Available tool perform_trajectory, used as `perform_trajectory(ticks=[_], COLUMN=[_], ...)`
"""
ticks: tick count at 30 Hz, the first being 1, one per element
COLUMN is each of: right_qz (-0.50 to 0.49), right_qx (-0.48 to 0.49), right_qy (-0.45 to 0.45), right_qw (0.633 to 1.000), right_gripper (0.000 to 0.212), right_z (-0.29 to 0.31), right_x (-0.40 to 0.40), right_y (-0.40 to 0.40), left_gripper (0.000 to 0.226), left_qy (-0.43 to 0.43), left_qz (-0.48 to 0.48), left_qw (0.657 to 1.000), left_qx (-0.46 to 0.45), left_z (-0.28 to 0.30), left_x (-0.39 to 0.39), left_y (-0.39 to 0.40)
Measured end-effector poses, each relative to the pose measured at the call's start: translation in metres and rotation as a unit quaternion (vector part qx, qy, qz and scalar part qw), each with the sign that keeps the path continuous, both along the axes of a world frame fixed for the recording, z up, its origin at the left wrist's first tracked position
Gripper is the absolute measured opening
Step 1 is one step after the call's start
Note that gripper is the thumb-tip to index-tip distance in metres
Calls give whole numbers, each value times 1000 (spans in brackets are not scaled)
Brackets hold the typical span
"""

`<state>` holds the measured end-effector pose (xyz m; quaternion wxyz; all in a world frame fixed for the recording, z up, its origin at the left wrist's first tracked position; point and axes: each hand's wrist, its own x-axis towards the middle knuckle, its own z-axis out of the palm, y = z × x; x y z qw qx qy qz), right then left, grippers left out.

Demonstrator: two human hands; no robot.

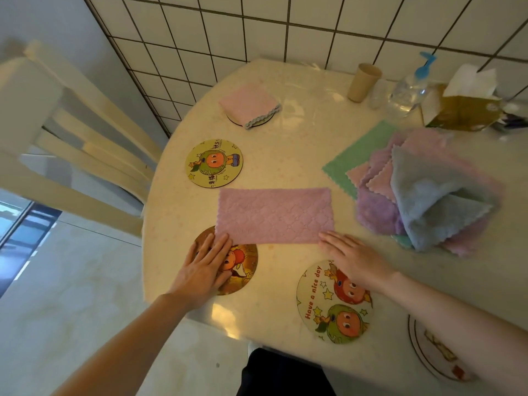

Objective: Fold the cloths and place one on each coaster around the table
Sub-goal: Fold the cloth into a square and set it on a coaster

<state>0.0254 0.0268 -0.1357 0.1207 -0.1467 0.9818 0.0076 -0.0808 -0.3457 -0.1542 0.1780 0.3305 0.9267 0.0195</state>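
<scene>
The purple cloth point(275, 215) lies lengthwise left to right, with the flat, empty left hand point(204, 264) and right hand point(353, 257) touching its two near corners.
</scene>
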Motion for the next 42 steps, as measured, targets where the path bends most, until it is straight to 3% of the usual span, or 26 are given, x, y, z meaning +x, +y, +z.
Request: perform_trajectory(ticks=[8,14,18,23,28,30,34,38,42], right_qz=[-21,-9,10,52,114,132,120,203,232], right_qx=[20,-1,-40,-123,-188,-172,-116,-24,-15], right_qy=[67,83,119,115,52,61,61,5,-24], right_qw=[997,996,992,984,974,974,984,979,972], right_gripper=[51,33,7,9,14,19,58,61,57], right_z=[0,4,21,42,45,40,32,16,6], right_x=[-29,-43,-43,2,39,36,24,16,17], right_y=[-27,-24,-26,-50,-64,-56,-40,-41,-46], left_gripper=[61,59,68,62,45,40,38,44,45], left_qy=[110,63,24,1,49,98,148,133,107], left_qz=[5,-71,-48,-26,-166,-200,-231,-249,-223], left_qw=[994,993,994,985,975,963,944,946,961], left_qx=[25,66,91,170,141,150,182,159,123], left_z=[8,-1,4,11,-4,-9,-4,-9,-10], left_x=[13,27,31,41,60,63,65,72,80], left_y=[42,96,124,140,115,101,74,47,30])
